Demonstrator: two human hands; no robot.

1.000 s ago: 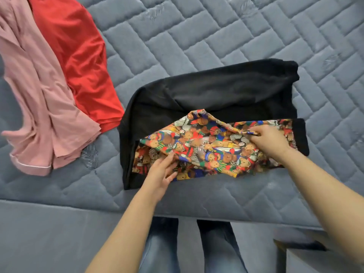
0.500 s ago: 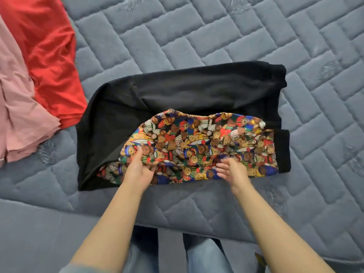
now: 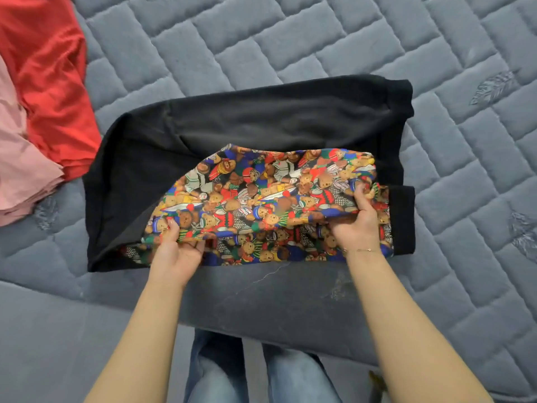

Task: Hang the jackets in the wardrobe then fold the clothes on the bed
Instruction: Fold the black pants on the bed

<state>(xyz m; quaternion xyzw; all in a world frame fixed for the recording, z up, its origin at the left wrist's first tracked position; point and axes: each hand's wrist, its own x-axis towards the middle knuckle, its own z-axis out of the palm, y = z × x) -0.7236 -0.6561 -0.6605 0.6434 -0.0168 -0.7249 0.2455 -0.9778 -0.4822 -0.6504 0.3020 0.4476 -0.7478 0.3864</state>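
A black garment [image 3: 261, 120] with a bright teddy-bear print panel [image 3: 261, 199] lies partly folded near the front edge of the grey quilted bed [image 3: 319, 39]. My left hand [image 3: 177, 248] grips the printed fabric at its lower left, fingers curled into a fold. My right hand [image 3: 359, 225] grips the printed fabric at its lower right, the thumb on top of a bunched ridge. The ridge of print runs between the two hands, raised off the layer beneath. A black cuff [image 3: 402, 219] shows just right of my right hand.
A red garment [image 3: 49, 82] and a pink garment [image 3: 20, 170] lie at the bed's left edge, overlapping. The mattress side [image 3: 276, 301] drops toward my legs in blue jeans [image 3: 290, 379]. Bare quilted surface stretches behind and right of the black garment.
Both hands shifted along the printed fabric and closed on it, my right hand farther right than half a second ago. The print has bunched into a ridge between them. The view moved rightward.
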